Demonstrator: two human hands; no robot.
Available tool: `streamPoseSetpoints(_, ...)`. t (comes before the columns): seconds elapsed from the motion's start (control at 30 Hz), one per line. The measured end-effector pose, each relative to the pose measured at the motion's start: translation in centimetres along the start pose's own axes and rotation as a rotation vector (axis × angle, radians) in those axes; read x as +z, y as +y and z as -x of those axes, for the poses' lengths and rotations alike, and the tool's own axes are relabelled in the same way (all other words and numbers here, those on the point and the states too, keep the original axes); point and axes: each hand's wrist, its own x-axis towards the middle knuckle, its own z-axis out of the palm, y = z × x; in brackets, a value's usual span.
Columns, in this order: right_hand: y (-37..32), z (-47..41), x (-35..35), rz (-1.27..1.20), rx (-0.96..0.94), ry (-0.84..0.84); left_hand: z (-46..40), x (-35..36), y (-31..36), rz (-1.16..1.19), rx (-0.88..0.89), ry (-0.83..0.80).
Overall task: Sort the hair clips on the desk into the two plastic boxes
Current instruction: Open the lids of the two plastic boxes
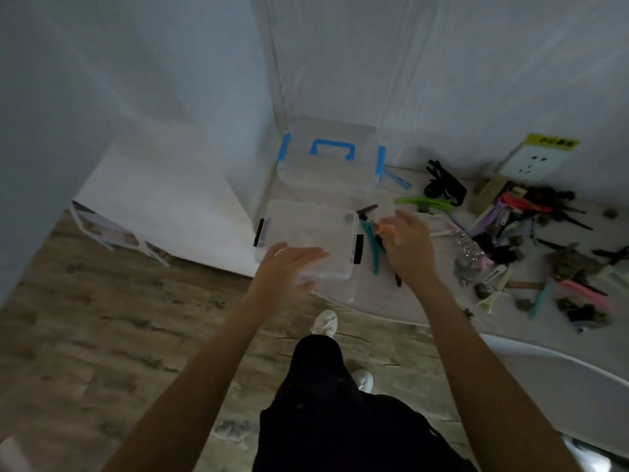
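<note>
Both boxes look empty. Nearly all hair clips (531, 233) lie at 3 o'clock. Left hand (289, 267) rests flat on near box (306, 233); right hand's (405, 247) grip holds nothing.

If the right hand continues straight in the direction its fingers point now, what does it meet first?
Probably the teal hair clip beside the near box. The right hand points up-left toward it, though depth is unclear, and it may pass above.
</note>
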Motion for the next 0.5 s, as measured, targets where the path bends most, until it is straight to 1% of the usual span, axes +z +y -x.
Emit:
streamPoseSetpoints(0.03, -0.4, -1.0, -0.7, -0.115, 0.085, 0.031, -0.5, -0.4, -0.3, 0.034, 0.02, -0.021)
streamPoseSetpoints(0.1, -1.8, -3.3, -2.0, -0.306, 0.212, 0.078, -2.5, -1.9, -0.8, 0.121, -0.008, 0.033)
streamPoseSetpoints(0.17, -2.9, -5.6, -2.4, -0.392, 0.282, 0.074, -5.1, -3.3, -1.3, 0.158, -0.102, 0.159)
streamPoseSetpoints(0.23, -3.7, -7.8, -2.2, -0.441, 0.334, 0.057, -8.2, -4.2, -2.1, 0.167, -0.247, 0.262)
streamPoseSetpoints(0.27, -3.9, -8.6, -2.0, -0.445, 0.348, 0.058, -9.5, -4.2, -2.6, 0.191, -0.342, 0.267)
streamPoseSetpoints(0.37, -4.5, -10.5, -1.5, -0.359, 0.333, 0.056, -12.9, -3.6, -4.8, 0.334, -0.638, 0.198)
streamPoseSetpoints(0.43, -4.5, -11.0, -1.1, -0.26, 0.296, 0.063, -14.3, -3.3, -5.9, 0.391, -0.736, 0.209)
streamPoseSetpoints(0.5, -3.9, -11.3, -0.8, -0.235, 0.274, 0.08, -15.3, -3.3, -6.6, 0.392, -0.76, 0.24)
